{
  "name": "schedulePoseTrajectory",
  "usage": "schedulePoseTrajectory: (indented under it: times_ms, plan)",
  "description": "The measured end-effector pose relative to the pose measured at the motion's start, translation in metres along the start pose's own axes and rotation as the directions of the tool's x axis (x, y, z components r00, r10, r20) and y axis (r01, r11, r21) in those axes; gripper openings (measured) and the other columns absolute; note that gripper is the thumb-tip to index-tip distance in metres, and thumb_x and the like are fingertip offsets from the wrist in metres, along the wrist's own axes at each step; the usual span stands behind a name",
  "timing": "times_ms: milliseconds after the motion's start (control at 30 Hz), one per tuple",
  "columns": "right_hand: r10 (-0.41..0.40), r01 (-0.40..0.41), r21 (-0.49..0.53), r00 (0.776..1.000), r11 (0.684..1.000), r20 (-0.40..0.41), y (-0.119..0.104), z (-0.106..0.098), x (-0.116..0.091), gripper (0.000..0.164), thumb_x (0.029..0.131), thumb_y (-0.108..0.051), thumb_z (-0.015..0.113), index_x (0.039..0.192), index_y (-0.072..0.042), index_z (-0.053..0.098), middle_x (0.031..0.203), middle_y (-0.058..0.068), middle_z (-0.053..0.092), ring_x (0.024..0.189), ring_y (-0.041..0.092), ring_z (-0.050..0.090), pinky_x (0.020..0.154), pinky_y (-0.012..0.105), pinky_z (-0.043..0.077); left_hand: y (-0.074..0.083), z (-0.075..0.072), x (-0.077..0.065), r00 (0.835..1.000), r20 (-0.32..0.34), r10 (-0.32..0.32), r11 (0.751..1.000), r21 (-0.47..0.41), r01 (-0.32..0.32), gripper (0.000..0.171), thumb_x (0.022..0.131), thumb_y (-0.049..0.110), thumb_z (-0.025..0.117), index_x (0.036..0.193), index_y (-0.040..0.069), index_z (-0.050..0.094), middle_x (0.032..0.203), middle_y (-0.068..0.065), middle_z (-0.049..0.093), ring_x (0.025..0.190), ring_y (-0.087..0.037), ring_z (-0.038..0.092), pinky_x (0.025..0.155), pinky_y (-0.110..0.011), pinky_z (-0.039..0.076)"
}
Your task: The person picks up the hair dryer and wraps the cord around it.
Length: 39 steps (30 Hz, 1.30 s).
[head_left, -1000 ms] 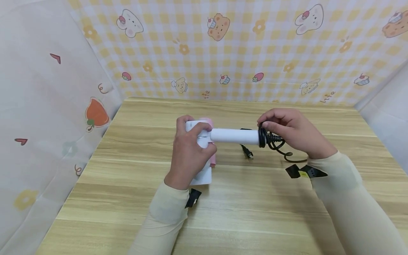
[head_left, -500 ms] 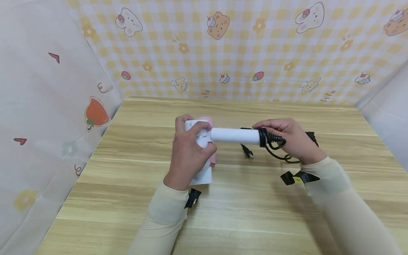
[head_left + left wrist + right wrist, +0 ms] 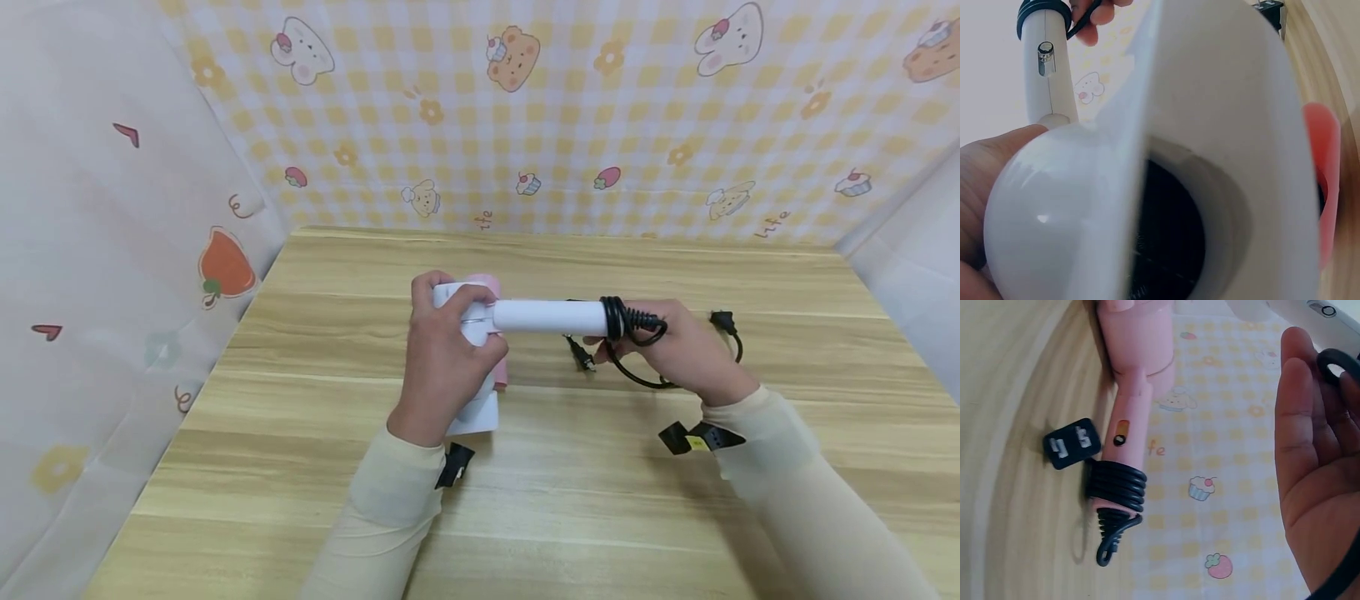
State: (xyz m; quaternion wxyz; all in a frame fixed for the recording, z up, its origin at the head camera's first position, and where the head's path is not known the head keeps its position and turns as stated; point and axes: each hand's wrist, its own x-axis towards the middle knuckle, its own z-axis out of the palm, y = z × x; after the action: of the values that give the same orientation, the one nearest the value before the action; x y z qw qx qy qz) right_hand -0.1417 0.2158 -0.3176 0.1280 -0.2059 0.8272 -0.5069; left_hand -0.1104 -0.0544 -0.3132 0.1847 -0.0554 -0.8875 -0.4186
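A white hair dryer point(image 3: 551, 317) is held above the table with its handle pointing right. My left hand point(image 3: 446, 358) grips its body, fingers over the top and thumb below the handle joint. Several turns of black cord point(image 3: 615, 318) circle the handle's end. My right hand point(image 3: 693, 350) is at that end, fingers passing beneath the handle and holding the cord's loose part. The cord's plug point(image 3: 723, 322) dangles beyond the right wrist. In the left wrist view, the dryer's white nozzle point(image 3: 1229, 94) fills the middle and right-hand fingers point(image 3: 1088, 31) show by the cord.
Mostly hidden beneath the white dryer lies a pink hair dryer point(image 3: 1135, 344), its own cord point(image 3: 1119, 486) wound round the handle and its black plug point(image 3: 1072, 444) beside it. The wooden table point(image 3: 570, 500) meets a yellow checked cloth point(image 3: 450, 150) at the back.
My right hand has gone from above the handle's end, behind it, to below it, carrying the cord round. The plug has come into view at the right. My left hand stays put.
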Motion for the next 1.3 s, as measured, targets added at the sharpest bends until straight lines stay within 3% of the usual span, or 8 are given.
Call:
schedulePoseTrajectory:
  times_ms: [133, 267, 467, 600, 767, 1000, 1167, 1300]
  plan:
    - [0.063, -0.063, 0.026, 0.998, 0.998, 0.011, 0.001, 0.002, -0.003, 0.022, 0.092, -0.026, 0.054, 0.103, -0.011, 0.066, 0.085, 0.006, 0.069, 0.078, 0.024, 0.067, 0.055, 0.026, 0.042, -0.001, 0.002, 0.000, 1.000, 0.010, -0.011, 1.000, -0.015, 0.012, 0.036, 0.065, 0.011, 0.072, 0.098, 0.024, 0.065, 0.121, -0.006, 0.032, 0.093, -0.025, 0.047, 0.066, -0.033, 0.047]
    - [0.032, -0.037, 0.079, 0.998, 0.996, 0.062, 0.003, 0.005, -0.005, 0.020, 0.093, -0.017, 0.054, 0.104, -0.003, 0.063, 0.084, 0.012, 0.068, 0.076, 0.028, 0.066, 0.075, 0.037, 0.051, -0.002, 0.002, 0.000, 1.000, -0.005, -0.027, 1.000, -0.016, 0.027, 0.037, 0.065, 0.012, 0.073, 0.099, 0.024, 0.064, 0.122, -0.006, 0.032, 0.094, -0.026, 0.047, 0.068, -0.035, 0.047]
    - [-0.055, 0.063, -0.063, 0.991, 0.996, 0.120, 0.000, 0.008, -0.014, 0.021, 0.094, -0.021, 0.051, 0.092, -0.010, 0.069, 0.077, 0.000, 0.067, 0.076, 0.017, 0.064, 0.064, 0.031, 0.051, -0.006, 0.000, 0.002, 0.998, -0.033, -0.048, 0.999, -0.007, 0.048, 0.037, 0.065, 0.011, 0.072, 0.099, 0.022, 0.064, 0.123, -0.007, 0.032, 0.095, -0.028, 0.047, 0.068, -0.034, 0.046]
    - [-0.098, 0.111, -0.092, 0.985, 0.989, 0.141, -0.005, 0.008, -0.022, 0.017, 0.094, -0.016, 0.052, 0.104, -0.017, 0.065, 0.064, -0.002, 0.061, 0.054, 0.015, 0.053, 0.052, 0.028, 0.045, -0.008, -0.001, 0.003, 0.996, -0.021, -0.081, 0.997, 0.000, 0.081, 0.036, 0.065, 0.012, 0.072, 0.099, 0.023, 0.064, 0.124, -0.006, 0.031, 0.096, -0.029, 0.046, 0.068, -0.034, 0.045]
    - [-0.155, 0.178, -0.156, 0.977, 0.972, 0.149, -0.013, 0.005, -0.032, 0.020, 0.091, -0.012, 0.056, 0.108, -0.020, 0.063, 0.063, -0.003, 0.056, 0.048, 0.009, 0.045, 0.045, 0.024, 0.040, -0.008, 0.000, 0.003, 0.995, -0.016, -0.094, 0.995, 0.031, 0.094, 0.037, 0.066, 0.013, 0.072, 0.101, 0.024, 0.064, 0.125, -0.006, 0.030, 0.096, -0.030, 0.044, 0.068, -0.036, 0.044]
    - [-0.228, 0.248, -0.233, 0.967, 0.940, 0.110, -0.029, -0.001, -0.038, 0.027, 0.087, -0.001, 0.056, 0.104, -0.021, 0.062, 0.070, -0.005, 0.058, 0.055, 0.009, 0.050, 0.047, 0.023, 0.041, -0.009, 0.001, 0.002, 0.996, -0.020, -0.083, 0.994, 0.073, 0.084, 0.037, 0.066, 0.013, 0.071, 0.101, 0.024, 0.064, 0.125, -0.006, 0.030, 0.092, -0.032, 0.043, 0.069, -0.036, 0.043]
    - [-0.313, 0.305, -0.321, 0.949, 0.897, 0.026, -0.042, -0.006, -0.036, 0.028, 0.084, 0.003, 0.058, 0.098, -0.021, 0.064, 0.067, -0.009, 0.054, 0.050, 0.006, 0.042, 0.045, 0.021, 0.036, -0.008, 0.001, 0.002, 0.997, -0.016, -0.074, 0.993, 0.096, 0.075, 0.038, 0.066, 0.013, 0.072, 0.101, 0.024, 0.064, 0.125, -0.007, 0.030, 0.091, -0.032, 0.043, 0.068, -0.036, 0.043]
    - [-0.346, 0.297, -0.396, 0.937, 0.869, -0.056, -0.053, -0.010, -0.032, 0.025, 0.084, -0.001, 0.062, 0.093, -0.024, 0.064, 0.065, -0.011, 0.054, 0.048, 0.005, 0.044, 0.042, 0.020, 0.036, -0.007, 0.002, 0.002, 0.998, -0.008, -0.067, 0.991, 0.117, 0.067, 0.039, 0.066, 0.013, 0.072, 0.102, 0.025, 0.064, 0.125, -0.006, 0.030, 0.091, -0.031, 0.043, 0.067, -0.036, 0.044]
